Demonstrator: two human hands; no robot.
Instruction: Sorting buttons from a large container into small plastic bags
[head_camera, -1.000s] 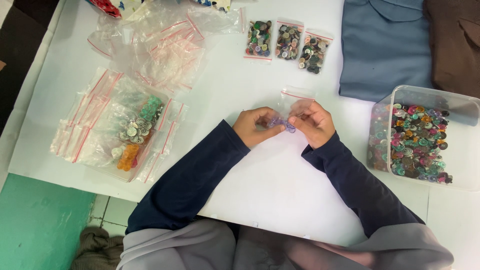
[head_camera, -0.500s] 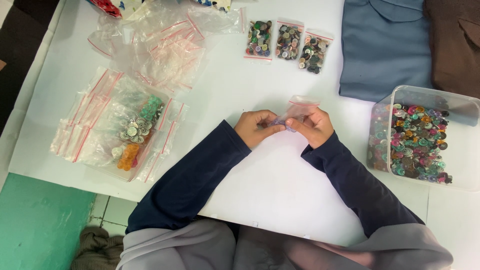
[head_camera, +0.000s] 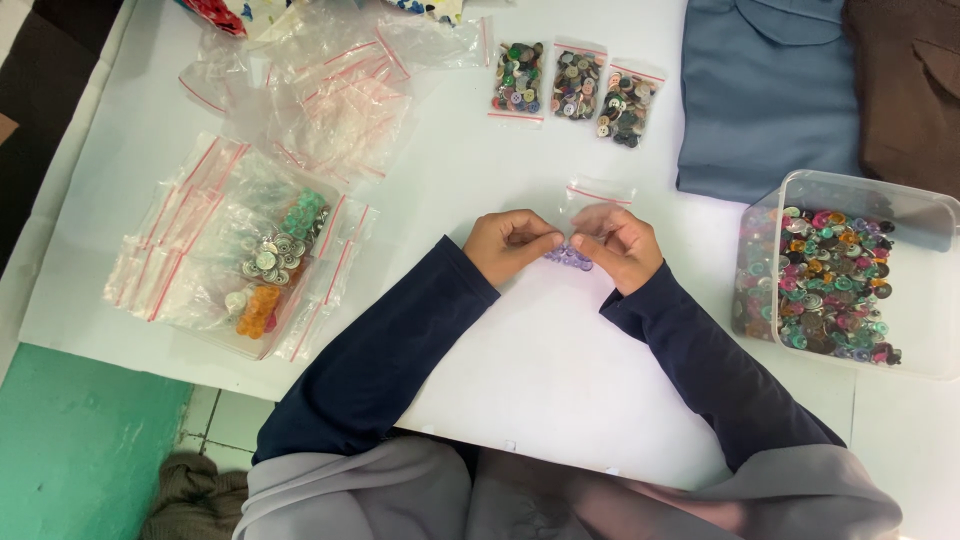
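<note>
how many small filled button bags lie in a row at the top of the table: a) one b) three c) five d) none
b, three small button bags lie side by side on the white table, beyond the hands.

White table (head_camera: 520, 360): zip bag piles (head_camera: 250, 250), three button packets (head_camera: 575, 85), button tub (head_camera: 850, 270), folded garments (head_camera: 770, 90).

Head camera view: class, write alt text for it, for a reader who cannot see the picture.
Two hands, left hand and right hand, pinch a small clear bag of purple buttons over a white table. A tub of mixed buttons sits at right; three filled bags lie above.
</note>
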